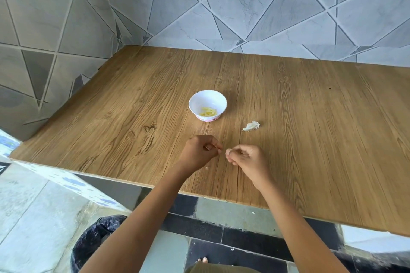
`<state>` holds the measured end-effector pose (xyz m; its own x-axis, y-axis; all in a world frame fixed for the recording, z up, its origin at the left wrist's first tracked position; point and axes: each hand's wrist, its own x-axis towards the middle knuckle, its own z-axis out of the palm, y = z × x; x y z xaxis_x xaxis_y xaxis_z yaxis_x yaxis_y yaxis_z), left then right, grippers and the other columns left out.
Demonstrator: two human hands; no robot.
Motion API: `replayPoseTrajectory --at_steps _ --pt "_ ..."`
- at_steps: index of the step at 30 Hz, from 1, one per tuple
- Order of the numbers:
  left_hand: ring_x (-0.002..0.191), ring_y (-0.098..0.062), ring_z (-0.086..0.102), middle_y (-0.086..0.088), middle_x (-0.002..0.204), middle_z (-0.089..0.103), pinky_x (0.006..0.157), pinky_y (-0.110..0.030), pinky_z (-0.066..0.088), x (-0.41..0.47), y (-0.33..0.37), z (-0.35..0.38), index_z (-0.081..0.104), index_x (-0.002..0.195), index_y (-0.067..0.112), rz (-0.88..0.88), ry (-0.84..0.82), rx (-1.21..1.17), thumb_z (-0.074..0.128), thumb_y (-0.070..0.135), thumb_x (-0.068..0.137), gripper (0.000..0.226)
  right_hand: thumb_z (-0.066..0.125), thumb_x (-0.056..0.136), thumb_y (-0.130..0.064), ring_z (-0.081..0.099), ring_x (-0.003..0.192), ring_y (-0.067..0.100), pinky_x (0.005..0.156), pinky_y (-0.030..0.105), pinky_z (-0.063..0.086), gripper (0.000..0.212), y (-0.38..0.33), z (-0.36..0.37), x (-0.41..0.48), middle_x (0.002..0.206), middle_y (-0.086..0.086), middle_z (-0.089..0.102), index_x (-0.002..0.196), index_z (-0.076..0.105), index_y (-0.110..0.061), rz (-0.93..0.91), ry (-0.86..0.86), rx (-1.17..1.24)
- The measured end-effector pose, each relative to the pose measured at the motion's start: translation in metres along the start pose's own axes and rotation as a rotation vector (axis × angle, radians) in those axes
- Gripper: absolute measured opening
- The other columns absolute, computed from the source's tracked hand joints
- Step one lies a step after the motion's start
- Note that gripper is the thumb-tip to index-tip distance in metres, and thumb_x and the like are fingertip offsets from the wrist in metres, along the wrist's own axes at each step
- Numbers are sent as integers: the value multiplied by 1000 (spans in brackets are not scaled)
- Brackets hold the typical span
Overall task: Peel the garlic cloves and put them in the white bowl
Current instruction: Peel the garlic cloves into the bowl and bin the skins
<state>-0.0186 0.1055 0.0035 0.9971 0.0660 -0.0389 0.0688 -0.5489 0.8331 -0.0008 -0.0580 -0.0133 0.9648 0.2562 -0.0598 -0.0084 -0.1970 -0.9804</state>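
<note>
A small white bowl (207, 104) with a scalloped rim stands in the middle of the wooden table (310, 117). Pale yellow peeled garlic cloves (208, 112) lie in its bottom. To its right lies an unpeeled piece of garlic (251, 126) with papery white skin. Near the table's front edge my left hand (199, 153) and my right hand (245, 158) are close together with curled fingers. My right hand pinches a small pale garlic clove (228, 152) at its fingertips. My left hand's fingertips are pinched together beside it; what they hold is too small to tell.
A tiny white scrap of skin (207, 168) lies on the table under my left wrist. Tiled walls close off the table at the back and left. A bin lined with a black bag (95, 241) stands on the floor below the front edge.
</note>
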Motion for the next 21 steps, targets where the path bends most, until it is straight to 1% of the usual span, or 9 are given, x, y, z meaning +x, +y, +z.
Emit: replayPoseTrajectory --at_steps 2,4,6,9,12,14,17,19,21 --pt "64 3 58 10 72 67 66 -11 46 0 0 -2 72 85 11 -4 -9 -34 70 7 81 6 71 80 -1 62 63 0 61 14 48 17 0 0 0 69 -4 69 73 70 -17 -25 7 7" --pt "67 -1 60 7 74 68 68 -14 47 1 -1 -3 73 85 12 -3 -10 -56 71 6 81 8 72 78 1 62 64 -2 62 11 47 18 -2 0 0 71 -7 69 75 71 -17 -36 5 12" --pt "68 -6 60 5 73 68 70 -17 49 1 -2 -4 73 86 11 -5 -14 -80 70 5 81 8 72 78 1 64 66 0 63 12 49 19 -4 1 0 72 -6 70 77 72 -18 -27 -2 29" --pt "65 -6 60 3 70 68 70 -19 50 0 -1 -5 72 88 10 -5 -20 -118 67 2 83 11 67 83 1 68 73 7 66 16 52 20 -5 2 -1 79 -1 73 82 72 -18 -1 -16 80" --pt "65 -9 62 -8 75 70 71 -22 52 0 0 -5 72 89 12 -7 -30 -128 65 1 84 14 63 86 0 69 72 8 64 15 52 15 -6 2 -1 82 3 73 86 72 -13 36 -9 116" --pt "65 -10 61 -11 77 71 70 -22 51 0 -2 -5 72 88 14 -19 -33 -131 65 1 84 15 62 87 0 69 71 7 63 15 51 14 -6 3 -1 81 4 73 87 72 -10 53 0 129" --pt "66 -9 62 -9 76 71 71 -22 51 0 -2 -5 72 87 16 -20 -45 -150 65 2 84 16 62 87 -1 68 68 8 62 16 52 12 -6 3 -1 78 5 72 86 72 -8 67 12 136" --pt "67 -7 63 -2 76 71 70 -20 51 0 -2 -5 72 89 15 13 -61 -161 66 2 84 15 63 87 -1 67 65 7 61 16 52 11 -6 3 -1 76 5 72 84 72 -8 76 14 138" --pt "72 -11 66 1 79 72 71 -22 52 1 -3 -4 73 92 13 51 -74 -154 67 4 84 14 64 86 -1 66 63 7 60 16 51 11 -6 4 -1 73 5 71 82 71 -9 87 15 139"
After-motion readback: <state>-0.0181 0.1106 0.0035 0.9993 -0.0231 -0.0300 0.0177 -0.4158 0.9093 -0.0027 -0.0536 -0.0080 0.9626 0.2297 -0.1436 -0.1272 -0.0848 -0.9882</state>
